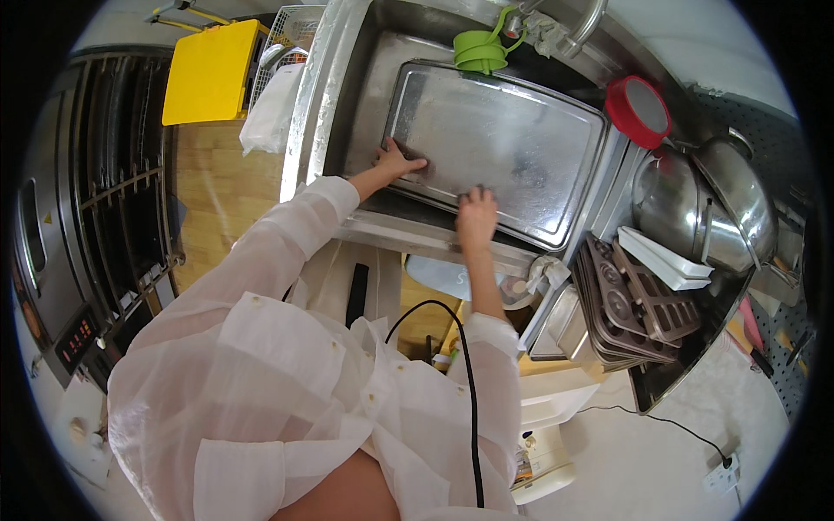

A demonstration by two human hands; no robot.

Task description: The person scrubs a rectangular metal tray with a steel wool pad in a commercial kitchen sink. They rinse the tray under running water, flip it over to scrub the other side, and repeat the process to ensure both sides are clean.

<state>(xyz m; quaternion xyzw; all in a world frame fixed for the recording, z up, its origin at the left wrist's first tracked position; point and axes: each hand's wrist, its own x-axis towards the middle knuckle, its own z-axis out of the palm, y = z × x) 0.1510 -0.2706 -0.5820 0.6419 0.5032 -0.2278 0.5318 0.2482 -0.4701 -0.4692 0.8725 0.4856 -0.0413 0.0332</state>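
A wet rectangular metal baking tray [502, 143] lies tilted in the stainless steel sink [365, 104]. My left hand [394, 163] is at the tray's left part near its lower corner, fingers spread and thumb on the surface. My right hand [477, 211] is at the tray's near edge with its fingers bent over the rim; whether it grips the rim is hard to tell. A green plastic strainer-like item [481, 51] sits at the tray's far edge, below the faucet [583, 29].
Right of the sink are a red round container [638, 112], metal bowls [671, 195], white trays [664, 257] and stacked baking molds [616, 299]. A yellow folding step [212, 71] and a rack [124, 169] stand at left. A black cable [472, 391] hangs before my body.
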